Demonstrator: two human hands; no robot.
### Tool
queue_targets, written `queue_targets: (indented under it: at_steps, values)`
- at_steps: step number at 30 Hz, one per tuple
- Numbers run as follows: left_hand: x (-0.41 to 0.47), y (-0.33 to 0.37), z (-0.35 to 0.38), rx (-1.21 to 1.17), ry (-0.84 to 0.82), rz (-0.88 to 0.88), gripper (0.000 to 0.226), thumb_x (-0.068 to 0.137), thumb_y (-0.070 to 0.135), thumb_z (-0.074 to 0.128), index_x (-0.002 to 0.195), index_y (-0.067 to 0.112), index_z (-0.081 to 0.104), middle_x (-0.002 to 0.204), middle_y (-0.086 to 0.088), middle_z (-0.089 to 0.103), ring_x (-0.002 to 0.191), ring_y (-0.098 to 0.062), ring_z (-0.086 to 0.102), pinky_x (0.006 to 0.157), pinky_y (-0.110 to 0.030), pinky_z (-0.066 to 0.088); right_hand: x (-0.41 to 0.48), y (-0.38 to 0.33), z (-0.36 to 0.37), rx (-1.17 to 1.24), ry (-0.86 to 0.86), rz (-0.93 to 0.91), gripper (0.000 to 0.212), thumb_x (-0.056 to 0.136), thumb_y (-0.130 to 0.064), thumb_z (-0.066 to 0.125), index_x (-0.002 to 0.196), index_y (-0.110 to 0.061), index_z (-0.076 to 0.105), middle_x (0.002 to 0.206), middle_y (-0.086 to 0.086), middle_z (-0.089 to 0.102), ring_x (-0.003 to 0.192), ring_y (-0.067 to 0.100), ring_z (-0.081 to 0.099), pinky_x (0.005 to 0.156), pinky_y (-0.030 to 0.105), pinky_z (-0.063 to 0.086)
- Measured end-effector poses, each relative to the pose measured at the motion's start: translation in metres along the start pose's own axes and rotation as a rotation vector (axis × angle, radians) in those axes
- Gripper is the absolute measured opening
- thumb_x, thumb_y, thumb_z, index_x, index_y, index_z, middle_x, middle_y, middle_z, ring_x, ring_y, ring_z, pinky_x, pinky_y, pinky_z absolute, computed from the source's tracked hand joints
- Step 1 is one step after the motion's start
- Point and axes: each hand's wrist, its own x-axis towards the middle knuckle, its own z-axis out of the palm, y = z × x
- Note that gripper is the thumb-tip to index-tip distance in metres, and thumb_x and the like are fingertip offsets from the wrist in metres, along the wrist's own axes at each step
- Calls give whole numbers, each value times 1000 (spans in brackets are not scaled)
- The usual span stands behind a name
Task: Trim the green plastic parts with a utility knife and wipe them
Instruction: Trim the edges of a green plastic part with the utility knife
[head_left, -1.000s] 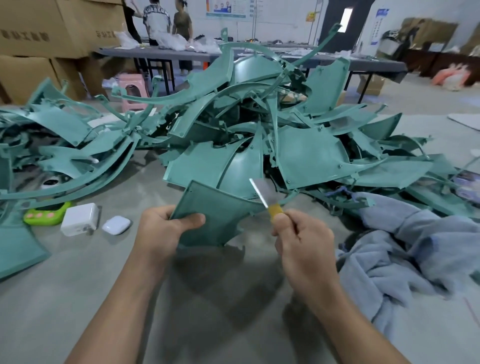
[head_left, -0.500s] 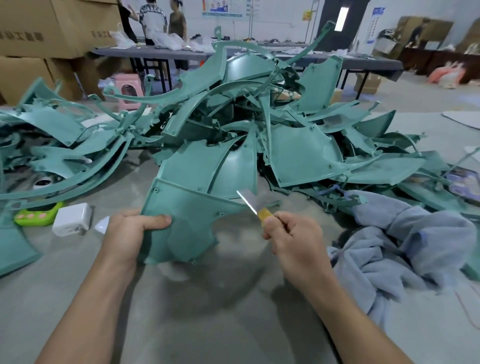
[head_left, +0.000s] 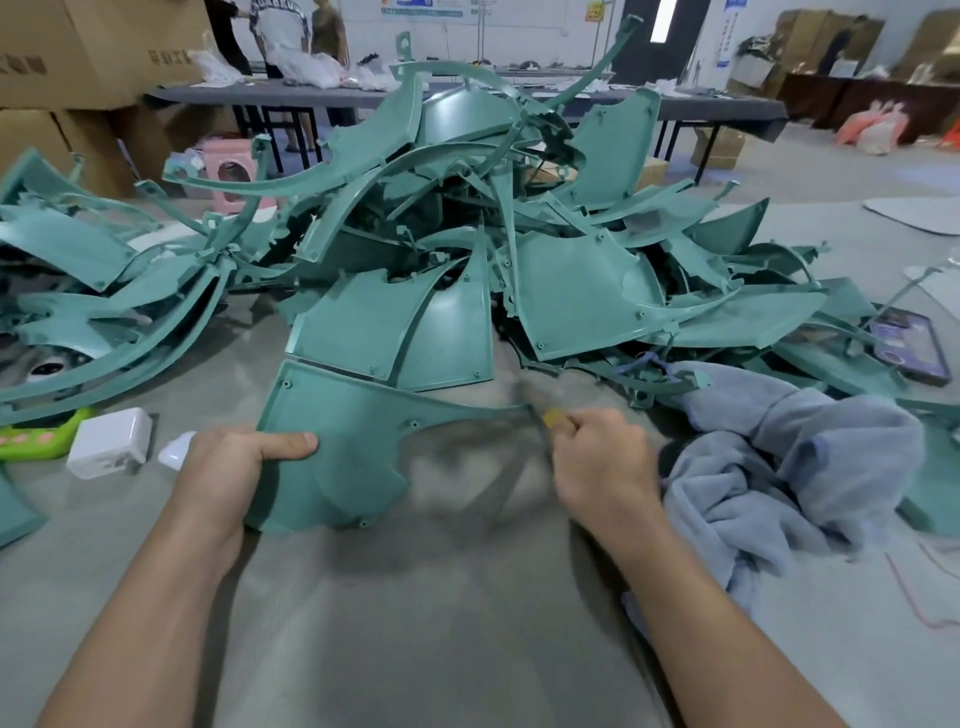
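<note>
The left hand (head_left: 234, 467) grips the left edge of a flat, matte green plastic panel (head_left: 337, 441), thumb lying across its face. The right hand (head_left: 602, 462) is curled round a yellow-handled utility knife (head_left: 553, 417), its blurred blade at the panel's thin, tapering right tip. The panel has a curved cut-out and small screw holes. Behind the panel rises a tangled pile of green parts (head_left: 571, 291). To its right lies a crumpled grey-blue terry cloth (head_left: 779, 457), and to its left a boxy white charger (head_left: 111, 441).
</note>
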Motion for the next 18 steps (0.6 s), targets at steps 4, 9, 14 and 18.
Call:
queue_targets:
  at_steps: [4,9,14,18]
  values:
    - [2,-1,0,-4,-11,5,26,48,18,77,74,17,82,83,-17,78,62,-34,75,49,-36,58,-6,-7,1,242,-26,-143,40,101,-30,52,64,-15,55,53,-5,52,54,15,49,48,31,30]
    - [5,-6,-2,6,-12,6,36,46,16,81,82,15,82,89,-18,78,73,-39,76,72,-49,62,1,3,1,-79,-22,26,37,103,-40,47,76,-18,60,73,-1,57,70,27,52,62,32,38]
    - [7,-6,-5,15,-14,-24,43,52,19,82,93,5,80,95,-18,78,85,-42,75,89,-60,57,-11,-1,9,176,9,-202,40,101,-39,50,70,-15,56,58,0,54,61,24,53,54,36,37]
    - [7,-8,-4,18,-9,-10,32,57,16,82,88,7,81,92,-18,78,80,-41,76,81,-52,60,5,7,9,-141,17,43,38,102,-44,45,83,-18,64,73,1,55,67,28,50,62,34,38]
